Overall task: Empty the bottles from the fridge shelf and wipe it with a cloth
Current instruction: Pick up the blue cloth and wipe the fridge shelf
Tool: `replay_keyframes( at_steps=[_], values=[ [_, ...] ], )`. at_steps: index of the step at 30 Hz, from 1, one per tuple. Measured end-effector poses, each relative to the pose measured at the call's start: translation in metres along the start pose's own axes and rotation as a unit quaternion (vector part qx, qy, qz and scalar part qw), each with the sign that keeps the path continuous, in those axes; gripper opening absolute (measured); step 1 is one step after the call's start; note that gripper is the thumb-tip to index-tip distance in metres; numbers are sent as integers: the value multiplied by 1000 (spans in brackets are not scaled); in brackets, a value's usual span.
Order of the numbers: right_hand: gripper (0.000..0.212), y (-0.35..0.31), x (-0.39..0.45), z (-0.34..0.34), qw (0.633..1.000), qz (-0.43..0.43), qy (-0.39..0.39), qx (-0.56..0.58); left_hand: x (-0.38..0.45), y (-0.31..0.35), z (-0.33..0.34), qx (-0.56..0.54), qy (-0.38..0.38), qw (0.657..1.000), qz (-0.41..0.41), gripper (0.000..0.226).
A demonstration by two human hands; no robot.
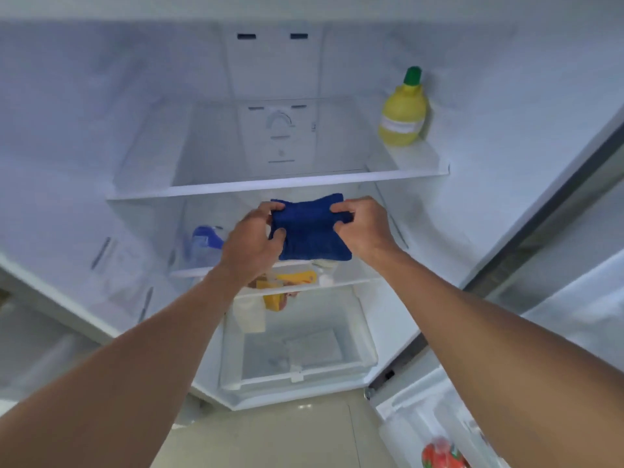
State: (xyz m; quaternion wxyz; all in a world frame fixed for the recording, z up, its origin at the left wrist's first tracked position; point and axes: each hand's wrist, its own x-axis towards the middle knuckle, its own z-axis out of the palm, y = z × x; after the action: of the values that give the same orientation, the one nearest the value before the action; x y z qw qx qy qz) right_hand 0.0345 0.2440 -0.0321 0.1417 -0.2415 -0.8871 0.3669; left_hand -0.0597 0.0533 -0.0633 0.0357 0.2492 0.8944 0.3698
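A folded dark blue cloth (309, 228) hangs in the air in front of the open fridge, just below the upper glass shelf (277, 185). My left hand (251, 241) pinches its left edge and my right hand (363, 228) pinches its right edge. On the upper shelf's far right corner stands a yellow lemon-shaped bottle with a green cap (403, 108), upright against the side wall. The rest of that shelf is bare. A clear bottle with a blue cap (204, 244) stands on the lower shelf, left of my left hand.
Yellow packets (287, 288) and a white item lie under the lower shelf. A clear crisper drawer (300, 352) sits at the fridge bottom. The open door (574, 298) is at the right, with red produce (440, 454) in its pocket. Beige floor tiles show below.
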Motion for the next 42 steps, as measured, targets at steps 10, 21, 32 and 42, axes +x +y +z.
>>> replay_keyframes(
  at_steps=[10, 21, 32, 42],
  values=[
    [75, 1, 29, 99, 936, -159, -126, -287, 28, -79, 31, 373, -51, 925, 51, 61],
    [52, 47, -2, 85, 940, -103, -8, -326, 34, -86, 41, 330, -33, 944, 7, 65],
    [47, 35, 90, 73, 967, -60, -88, -233, 33, -82, 39, 330, -30, 943, 25, 65],
    [51, 77, 124, 51, 941, -23, -49, -334, 32, -81, 40, 339, -32, 940, 27, 66]
  ],
)
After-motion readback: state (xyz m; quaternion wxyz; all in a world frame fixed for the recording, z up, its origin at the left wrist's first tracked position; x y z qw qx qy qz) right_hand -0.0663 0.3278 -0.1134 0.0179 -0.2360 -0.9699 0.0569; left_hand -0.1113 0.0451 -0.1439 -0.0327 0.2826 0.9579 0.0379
